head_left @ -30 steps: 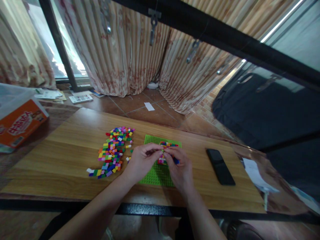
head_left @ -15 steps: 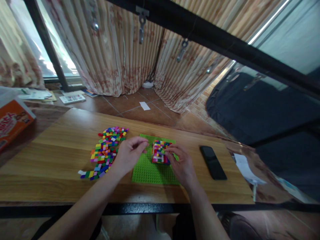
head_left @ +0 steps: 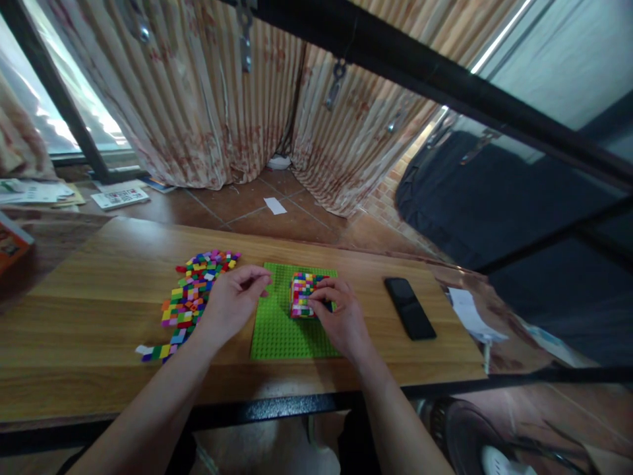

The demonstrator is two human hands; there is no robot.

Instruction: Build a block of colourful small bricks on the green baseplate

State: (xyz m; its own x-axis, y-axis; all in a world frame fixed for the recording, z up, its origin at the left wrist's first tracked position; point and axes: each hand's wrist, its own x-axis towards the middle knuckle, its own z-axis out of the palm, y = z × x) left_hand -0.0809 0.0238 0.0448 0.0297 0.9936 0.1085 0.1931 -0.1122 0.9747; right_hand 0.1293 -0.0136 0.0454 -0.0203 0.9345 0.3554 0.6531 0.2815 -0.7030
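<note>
A green studded baseplate (head_left: pixel 281 330) lies on the wooden table (head_left: pixel 99 316). On its far part stands a block of many-coloured small bricks (head_left: pixel 301 290). My right hand (head_left: pixel 339 316) rests against the block's right side, fingers curled on it. My left hand (head_left: pixel 232 300) hovers at the plate's left edge with thumb and fingertips pinched together; what they hold, if anything, is too small to see. A spread of loose coloured bricks (head_left: pixel 192 297) lies just left of that hand.
A black phone (head_left: pixel 410 316) lies on the table right of the plate. A white paper (head_left: pixel 469 313) sits at the table's right end. An orange box (head_left: pixel 12 244) shows at the left edge. Curtains and tiled floor lie beyond.
My left hand has drawn away from the block leftward to the plate's edge. My right hand stays on the block. The camera view has shifted right.
</note>
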